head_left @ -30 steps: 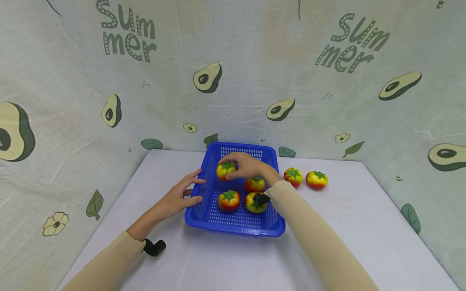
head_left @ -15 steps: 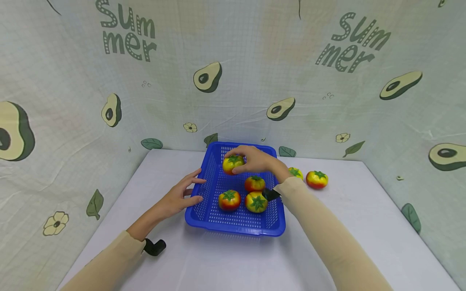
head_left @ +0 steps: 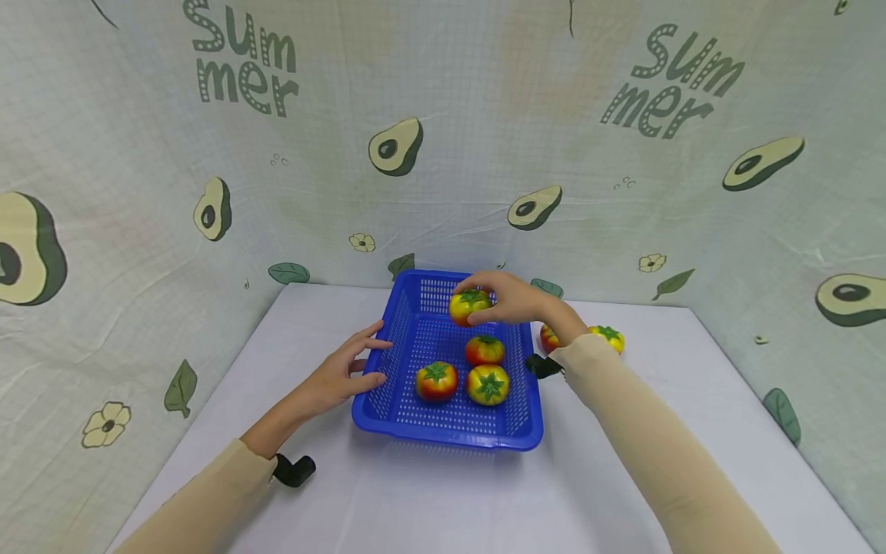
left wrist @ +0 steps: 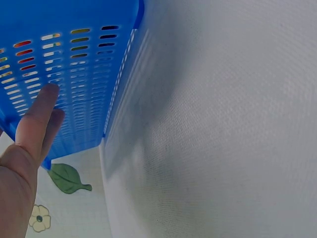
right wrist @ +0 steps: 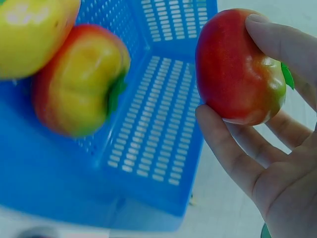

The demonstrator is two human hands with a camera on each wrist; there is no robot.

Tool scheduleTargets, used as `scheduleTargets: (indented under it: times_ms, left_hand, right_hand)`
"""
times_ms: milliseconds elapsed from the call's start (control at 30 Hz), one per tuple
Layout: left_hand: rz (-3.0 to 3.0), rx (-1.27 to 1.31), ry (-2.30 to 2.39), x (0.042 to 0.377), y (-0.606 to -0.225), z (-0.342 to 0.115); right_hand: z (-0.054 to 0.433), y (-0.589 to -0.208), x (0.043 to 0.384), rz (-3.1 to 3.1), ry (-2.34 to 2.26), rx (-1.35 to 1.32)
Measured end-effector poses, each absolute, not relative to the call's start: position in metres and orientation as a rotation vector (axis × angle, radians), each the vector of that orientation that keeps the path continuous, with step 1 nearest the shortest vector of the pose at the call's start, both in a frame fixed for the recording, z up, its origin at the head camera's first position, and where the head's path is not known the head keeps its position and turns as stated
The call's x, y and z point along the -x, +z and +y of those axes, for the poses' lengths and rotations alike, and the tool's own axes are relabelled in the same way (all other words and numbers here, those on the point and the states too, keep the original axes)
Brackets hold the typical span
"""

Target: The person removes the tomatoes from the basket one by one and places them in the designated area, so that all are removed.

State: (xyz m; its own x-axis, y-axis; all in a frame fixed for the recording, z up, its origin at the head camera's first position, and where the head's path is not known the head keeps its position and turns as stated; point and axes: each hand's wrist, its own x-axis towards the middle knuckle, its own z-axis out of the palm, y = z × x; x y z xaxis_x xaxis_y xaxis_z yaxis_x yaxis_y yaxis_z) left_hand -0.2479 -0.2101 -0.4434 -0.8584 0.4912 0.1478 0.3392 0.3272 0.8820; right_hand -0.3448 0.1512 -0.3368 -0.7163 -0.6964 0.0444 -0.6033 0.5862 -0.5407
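Note:
My right hand pinches a red-and-yellow tomato with a green star-shaped top over the back right part of the blue plastic basket. In the right wrist view, the thumb and fingers hold this tomato from either side, with the basket wall beyond it. Straight fingers of my left hand rest at the basket's left rim; the left wrist view has them against the slotted outer wall. Inside the basket sit a front-left tomato, a front-right tomato and a smaller-looking tomato behind it.
Right of the basket, two more tomatoes lie on the white table, the nearer tomato and the farther tomato both partly hidden by the right arm. A cloth backdrop printed with avocados encloses the table.
My right hand has carried its tomato rightward and a little toward the back, from the basket's back left to its back right. The left hand and basket stay where they were.

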Motion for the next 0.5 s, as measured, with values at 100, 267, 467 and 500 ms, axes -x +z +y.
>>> scheduleTargets:
  times_ms: [100,267,467,500]
  left_hand:
    - [2.434,-0.766,1.568,0.248,-0.443,-0.210]
    - [2.442,-0.766,1.561,0.249,-0.445,-0.211]
    - [2.448,-0.762,1.557,0.249,-0.446,-0.211]
    - [2.449,-0.762,1.558,0.249,-0.446,-0.211]
  right_hand:
    - [0.160,-0.333,0.344,2.652,-0.802,1.038]
    - [0.174,-0.328,0.340,2.678,-0.801,0.991]
    - [0.190,-0.327,0.338,2.702,-0.805,0.975]
    - [0.192,-0.327,0.338,2.703,-0.808,0.974]
